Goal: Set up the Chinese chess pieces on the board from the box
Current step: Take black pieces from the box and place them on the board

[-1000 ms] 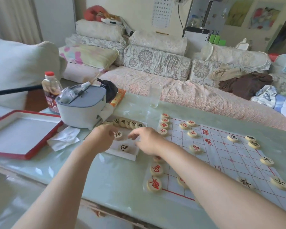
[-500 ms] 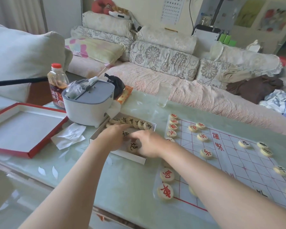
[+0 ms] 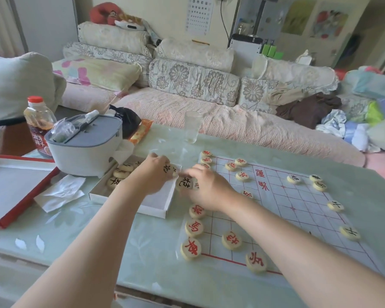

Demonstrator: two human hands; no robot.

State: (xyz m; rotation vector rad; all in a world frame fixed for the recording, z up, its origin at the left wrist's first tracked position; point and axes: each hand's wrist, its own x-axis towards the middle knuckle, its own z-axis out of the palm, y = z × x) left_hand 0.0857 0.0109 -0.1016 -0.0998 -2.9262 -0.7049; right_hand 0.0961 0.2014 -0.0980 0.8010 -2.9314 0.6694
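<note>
Box (image 3: 156, 211) sits just left of the board (image 3: 298, 207), so both hands reach it. Left hand (image 3: 153, 174) is curled over the box, fingers apparently pinching a black-lettered piece (image 3: 168, 169). Right hand (image 3: 207, 188) pinches a second piece (image 3: 185, 183) at the box's right rim, probably headed for the board's right, black side. Both are round discs with no long axis, lettered face up.
</note>
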